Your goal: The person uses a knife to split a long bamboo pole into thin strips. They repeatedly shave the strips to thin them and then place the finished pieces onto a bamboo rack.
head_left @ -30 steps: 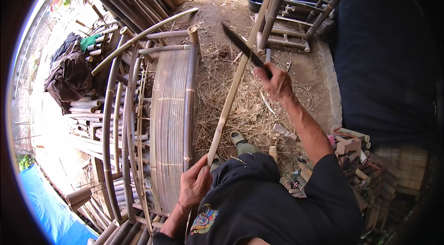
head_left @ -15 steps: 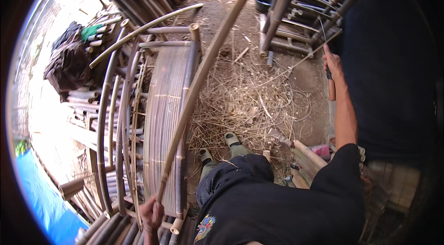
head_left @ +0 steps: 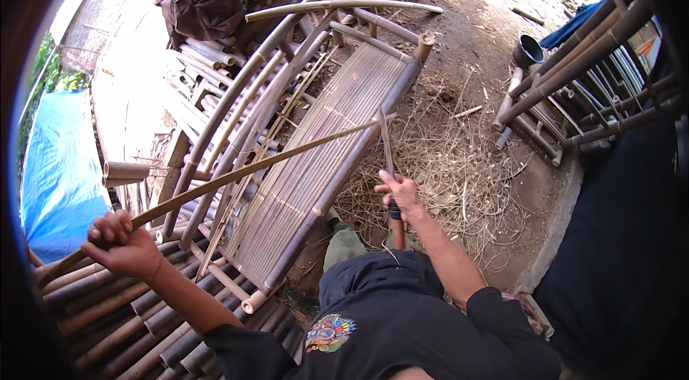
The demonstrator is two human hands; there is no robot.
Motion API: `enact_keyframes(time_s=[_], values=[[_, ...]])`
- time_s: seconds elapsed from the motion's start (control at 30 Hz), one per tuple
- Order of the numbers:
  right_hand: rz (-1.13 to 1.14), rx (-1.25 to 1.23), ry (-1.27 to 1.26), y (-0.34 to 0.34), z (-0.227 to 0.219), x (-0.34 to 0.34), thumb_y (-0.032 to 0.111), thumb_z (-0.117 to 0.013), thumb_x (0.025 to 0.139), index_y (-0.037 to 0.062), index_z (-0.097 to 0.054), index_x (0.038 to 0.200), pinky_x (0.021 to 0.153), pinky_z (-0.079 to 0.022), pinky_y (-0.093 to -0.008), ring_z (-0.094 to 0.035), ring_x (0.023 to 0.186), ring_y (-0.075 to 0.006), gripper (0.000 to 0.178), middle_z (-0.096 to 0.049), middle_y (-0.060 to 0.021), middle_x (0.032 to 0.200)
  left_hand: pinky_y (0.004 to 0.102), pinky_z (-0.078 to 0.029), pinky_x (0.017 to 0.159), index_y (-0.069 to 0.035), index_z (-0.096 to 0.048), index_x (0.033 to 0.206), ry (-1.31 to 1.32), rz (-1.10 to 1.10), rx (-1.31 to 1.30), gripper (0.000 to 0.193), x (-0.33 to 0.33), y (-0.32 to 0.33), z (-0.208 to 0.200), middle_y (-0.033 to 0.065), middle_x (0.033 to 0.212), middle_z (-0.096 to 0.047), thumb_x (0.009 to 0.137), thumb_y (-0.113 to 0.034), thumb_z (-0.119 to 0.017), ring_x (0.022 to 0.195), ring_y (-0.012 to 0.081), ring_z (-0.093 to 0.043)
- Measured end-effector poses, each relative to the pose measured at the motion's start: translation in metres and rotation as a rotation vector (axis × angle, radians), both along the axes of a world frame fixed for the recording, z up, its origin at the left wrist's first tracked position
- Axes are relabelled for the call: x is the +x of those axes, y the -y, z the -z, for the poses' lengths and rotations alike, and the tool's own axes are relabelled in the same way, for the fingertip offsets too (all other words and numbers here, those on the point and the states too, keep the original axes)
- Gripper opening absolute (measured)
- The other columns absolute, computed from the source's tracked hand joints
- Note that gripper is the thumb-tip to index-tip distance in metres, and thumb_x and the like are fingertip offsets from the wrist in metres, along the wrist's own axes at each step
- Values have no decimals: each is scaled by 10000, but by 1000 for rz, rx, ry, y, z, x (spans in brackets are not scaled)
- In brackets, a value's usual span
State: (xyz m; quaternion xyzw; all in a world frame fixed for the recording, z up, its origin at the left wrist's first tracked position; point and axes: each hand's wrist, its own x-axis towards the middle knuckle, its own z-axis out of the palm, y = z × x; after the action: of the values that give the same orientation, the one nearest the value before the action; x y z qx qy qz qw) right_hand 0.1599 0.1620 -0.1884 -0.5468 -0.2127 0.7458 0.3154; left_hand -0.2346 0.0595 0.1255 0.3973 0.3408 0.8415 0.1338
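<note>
My left hand (head_left: 128, 245) is closed round a long, flat bamboo strip (head_left: 237, 173), near its lower left end. The strip slants up to the right across a bamboo bench (head_left: 319, 157) with a slatted seat. My right hand (head_left: 402, 197) grips a knife (head_left: 388, 147) with a long blade and a wooden handle, the blade pointing away from me. Near its tip, the blade meets or overlaps the strip's far end; I cannot tell whether they touch. Both hands are apart, the right one over the shavings just right of the bench.
Bamboo shavings (head_left: 459, 186) cover the ground ahead. Bamboo poles (head_left: 136, 315) lie stacked at the lower left, beside a blue tarp (head_left: 61, 165). A bamboo frame (head_left: 581, 93) stands at the right near a black bucket (head_left: 529, 50). A loose curved strip (head_left: 344, 5) rests across the bench's far end.
My view has turned to the right. The strip has swung from steep to a low slant, my left hand moving out leftward. My right hand has drawn the knife in to the strip's far end.
</note>
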Motion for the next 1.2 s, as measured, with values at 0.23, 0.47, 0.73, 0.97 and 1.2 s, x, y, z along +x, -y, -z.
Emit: enact_keyframes(time_s=[0.23, 0.47, 0.73, 0.97, 1.2], values=[[448, 138, -135, -85, -5, -162, 411, -730, 850, 45, -534, 953, 382, -453, -226, -536, 464, -104, 428, -634, -109, 763, 266, -296, 493, -101, -485, 730, 557, -313, 4, 435, -93, 52, 155, -1, 636, -395, 1014, -414, -380, 491, 121, -314], [504, 131, -77, -133, 36, -264, 255, -727, 870, 27, -575, 919, 390, -445, -279, -527, 458, -125, 278, -555, -28, 685, 358, -506, 850, -29, -612, 934, 975, -466, -249, 371, -136, 97, 231, 105, 889, -615, 983, -320, -388, 841, 222, -597], [307, 107, 230, -250, 152, -337, 222, -700, 887, 65, -573, 874, 388, -459, -276, -525, 447, -114, 203, -537, -15, 612, 353, -510, 916, -38, -576, 1211, 918, -561, -600, 367, -160, 116, 232, 69, 1061, -617, 1002, -327, -490, 1004, 190, -588], [123, 92, 350, -387, 234, -351, 225, -689, 892, 57, -592, 834, 388, -435, -278, -504, 427, -122, 203, -532, -14, 576, 390, -554, 834, 10, -674, 1005, 777, -642, -713, 316, -140, 9, 197, 139, 991, -691, 999, -251, -497, 909, 284, -664], [85, 103, 414, -476, 278, -332, 188, -674, 906, 44, -597, 848, 417, -455, -275, -509, 469, -104, 173, -540, -8, 615, 385, -549, 847, 63, -627, 1052, 699, -626, -912, 367, -123, -85, 223, 184, 1019, -670, 1021, -257, -450, 949, 287, -652]])
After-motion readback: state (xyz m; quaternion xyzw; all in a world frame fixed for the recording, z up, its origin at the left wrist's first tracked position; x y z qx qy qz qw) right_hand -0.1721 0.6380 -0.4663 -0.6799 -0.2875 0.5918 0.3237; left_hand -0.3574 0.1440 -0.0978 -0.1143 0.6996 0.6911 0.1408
